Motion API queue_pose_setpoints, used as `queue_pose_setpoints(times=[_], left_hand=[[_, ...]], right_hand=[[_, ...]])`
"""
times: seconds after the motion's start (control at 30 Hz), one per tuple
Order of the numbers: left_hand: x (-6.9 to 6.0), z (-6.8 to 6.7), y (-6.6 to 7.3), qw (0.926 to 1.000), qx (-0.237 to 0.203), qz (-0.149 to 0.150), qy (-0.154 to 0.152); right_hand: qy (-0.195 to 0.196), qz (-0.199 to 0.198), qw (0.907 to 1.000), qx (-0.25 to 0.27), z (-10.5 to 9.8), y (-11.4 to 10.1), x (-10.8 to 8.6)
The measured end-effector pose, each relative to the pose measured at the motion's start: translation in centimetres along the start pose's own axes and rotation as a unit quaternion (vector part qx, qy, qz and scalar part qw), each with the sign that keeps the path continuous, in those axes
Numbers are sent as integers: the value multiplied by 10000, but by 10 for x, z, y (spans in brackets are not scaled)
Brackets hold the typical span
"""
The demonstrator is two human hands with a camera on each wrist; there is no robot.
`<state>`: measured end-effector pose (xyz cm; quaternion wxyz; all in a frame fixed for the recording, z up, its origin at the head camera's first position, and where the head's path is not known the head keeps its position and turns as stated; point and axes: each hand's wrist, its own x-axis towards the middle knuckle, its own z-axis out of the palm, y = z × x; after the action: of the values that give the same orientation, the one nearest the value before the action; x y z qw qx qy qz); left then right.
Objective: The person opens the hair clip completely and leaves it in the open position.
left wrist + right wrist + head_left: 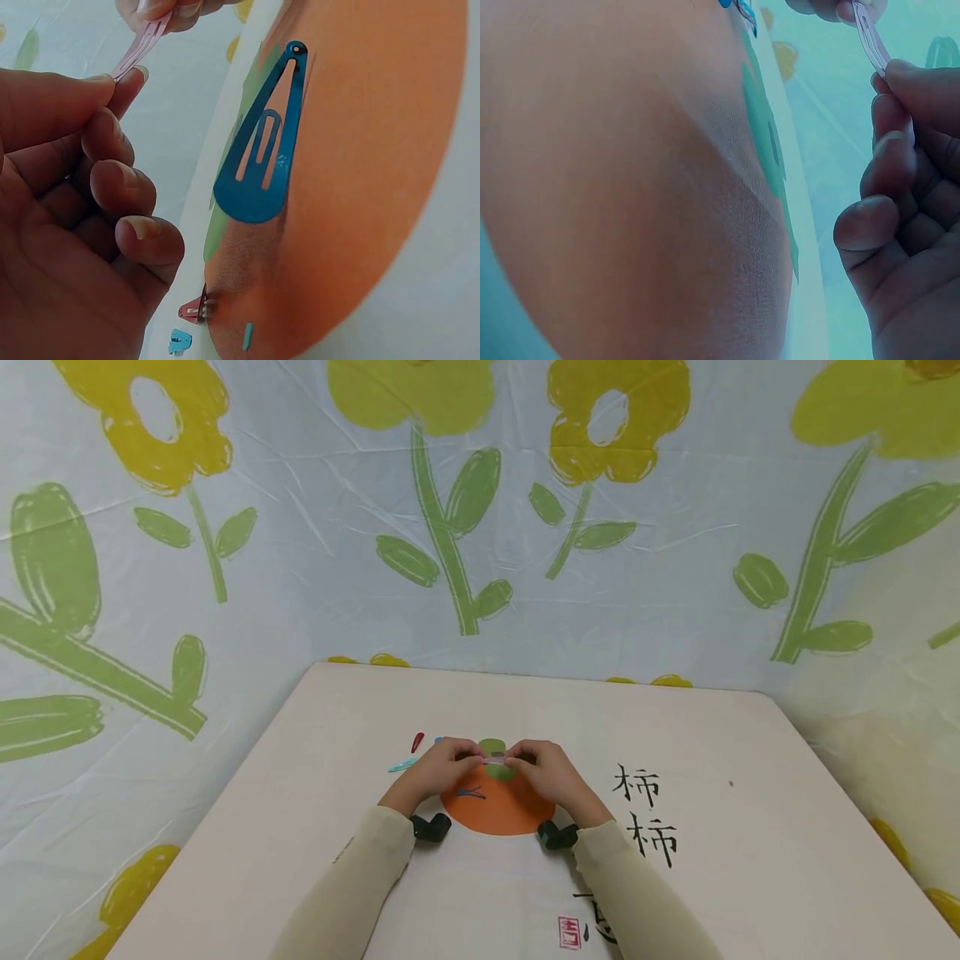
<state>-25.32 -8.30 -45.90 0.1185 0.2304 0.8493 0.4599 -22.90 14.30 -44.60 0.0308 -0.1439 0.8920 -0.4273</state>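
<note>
Because the left hand [444, 767] and right hand [551, 772] pinch the pink clip [141, 46], uneven pressure could, if I see its bend rightly, spring it loose.

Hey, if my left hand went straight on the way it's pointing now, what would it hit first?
Likely your right hand, just across from your left hand and pinching the other end of the same slim pink slotted hair clip; exact depth is hard to judge.
</note>
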Motion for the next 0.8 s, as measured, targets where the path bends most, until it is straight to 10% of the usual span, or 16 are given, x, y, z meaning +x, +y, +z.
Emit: queue_pose_setpoints(times=[0.8], left_hand=[[-4, -1, 1, 9997, -167, 132, -86]], right_hand=[[-224, -176, 9992, 282, 0, 3, -3]])
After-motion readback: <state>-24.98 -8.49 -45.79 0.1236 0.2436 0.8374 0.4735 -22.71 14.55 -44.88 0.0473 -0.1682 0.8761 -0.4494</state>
